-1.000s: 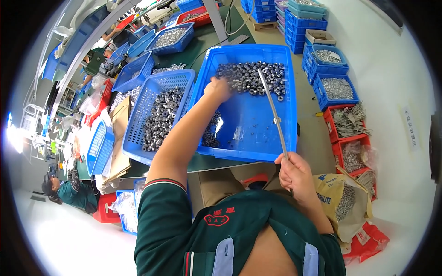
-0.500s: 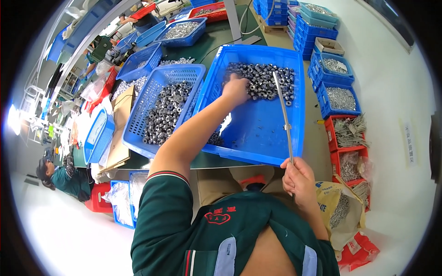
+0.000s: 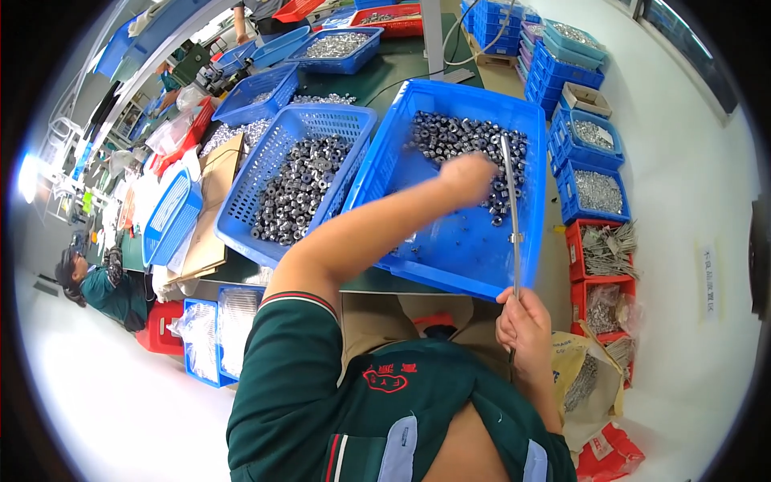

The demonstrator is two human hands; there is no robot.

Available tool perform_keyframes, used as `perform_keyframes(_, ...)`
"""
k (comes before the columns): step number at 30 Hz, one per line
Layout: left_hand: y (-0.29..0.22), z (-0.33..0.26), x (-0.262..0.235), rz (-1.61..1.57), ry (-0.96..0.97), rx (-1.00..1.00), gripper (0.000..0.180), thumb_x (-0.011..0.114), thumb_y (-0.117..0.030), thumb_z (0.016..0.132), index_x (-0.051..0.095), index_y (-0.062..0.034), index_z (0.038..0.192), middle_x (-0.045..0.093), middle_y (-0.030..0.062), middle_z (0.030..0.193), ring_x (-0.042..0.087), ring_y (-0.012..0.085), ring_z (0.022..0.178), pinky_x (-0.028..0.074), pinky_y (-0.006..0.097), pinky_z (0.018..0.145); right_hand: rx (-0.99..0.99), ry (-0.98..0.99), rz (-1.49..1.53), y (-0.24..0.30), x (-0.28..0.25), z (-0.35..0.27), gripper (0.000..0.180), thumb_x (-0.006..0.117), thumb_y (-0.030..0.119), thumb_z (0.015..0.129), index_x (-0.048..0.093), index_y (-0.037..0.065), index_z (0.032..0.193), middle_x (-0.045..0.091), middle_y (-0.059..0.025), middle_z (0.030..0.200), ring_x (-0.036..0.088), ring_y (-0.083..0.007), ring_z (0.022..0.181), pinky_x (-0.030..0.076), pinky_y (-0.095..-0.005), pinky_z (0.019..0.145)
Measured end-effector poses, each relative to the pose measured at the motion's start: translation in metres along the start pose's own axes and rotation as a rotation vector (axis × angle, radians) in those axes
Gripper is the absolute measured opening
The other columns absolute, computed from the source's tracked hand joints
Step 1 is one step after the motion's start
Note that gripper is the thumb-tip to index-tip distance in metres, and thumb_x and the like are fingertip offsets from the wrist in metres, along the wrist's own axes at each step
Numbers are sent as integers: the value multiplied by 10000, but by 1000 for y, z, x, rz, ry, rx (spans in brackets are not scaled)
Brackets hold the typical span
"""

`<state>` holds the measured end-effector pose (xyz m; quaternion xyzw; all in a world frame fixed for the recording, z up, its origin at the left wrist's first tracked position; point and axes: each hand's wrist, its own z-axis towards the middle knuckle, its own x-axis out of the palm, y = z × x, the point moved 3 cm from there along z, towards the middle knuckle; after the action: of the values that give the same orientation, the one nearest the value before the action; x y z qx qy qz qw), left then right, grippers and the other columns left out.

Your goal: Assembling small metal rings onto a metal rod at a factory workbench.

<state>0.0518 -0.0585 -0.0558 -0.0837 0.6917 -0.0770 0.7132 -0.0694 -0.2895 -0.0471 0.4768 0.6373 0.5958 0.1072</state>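
My right hand (image 3: 526, 325) is closed around the lower part of a thin metal rod (image 3: 511, 189). The rod points away from me over the right side of a solid blue bin (image 3: 438, 269), with a small fitting partway along it. My left hand (image 3: 468, 178), smeared by motion, hovers over the bin beside the rod; its fingers cannot be made out. A spread of small dark and silvery nut-like metal parts with holes (image 3: 458, 135) fills the far half of this bin. More such parts lie heaped in the perforated blue basket (image 3: 241, 189) on the left.
Cardboard (image 3: 210, 217) and a small blue basket (image 3: 175, 221) lie on the left. Blue crates (image 3: 593, 193) and red bins (image 3: 574, 249) of metal parts line the right wall. A paper sack (image 3: 598, 369) stands at lower right. A co-worker (image 3: 104, 285) is at far left.
My left hand has left the heap at the bin's far left and swung right and nearer, toward the rod. The right hand keeps hold of the rod. The whole view has shifted slightly.
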Motion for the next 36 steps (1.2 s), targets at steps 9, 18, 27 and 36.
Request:
perform_keyframes(9, 119, 6, 0, 713, -86, -18, 192, 564, -180, 787, 665, -78, 915, 653, 70, 962, 632, 222, 946, 440, 362, 798, 22, 23, 21, -1, -2, 4, 154, 442, 155, 961, 511, 17, 960, 339, 56, 552, 279, -11, 430, 247, -170, 397)
perform_keyframes(18, 123, 14, 10, 256, -89, -206, 259, 551, -81, 776, 551, -31, 1030, 596, 204, 1008, 612, 369, 918, 498, 452, 781, 28, 37, 52, -3, -4, 3, 154, 456, 164, 959, 512, 21, 967, 341, 59, 553, 279, -6, 433, 246, -169, 400)
perform_keyframes(27, 84, 10, 19, -97, -63, -174, 418, 584, -13, 693, 558, -112, 1097, 595, 207, 1013, 570, 379, 973, 468, 423, 839, -8, 42, 49, -4, -5, 3, 149, 449, 153, 961, 515, 19, 965, 339, 61, 557, 280, -5, 436, 242, -166, 403)
perform_keyframes(36, 43, 12, 5, -132, 91, 77, 545, 622, -31, 645, 581, -105, 1183, 619, 168, 1081, 570, 346, 1025, 449, 399, 910, -16, 23, 24, -2, -4, 1, 151, 439, 151, 963, 515, 22, 983, 331, 64, 558, 275, -4, 439, 240, -168, 401)
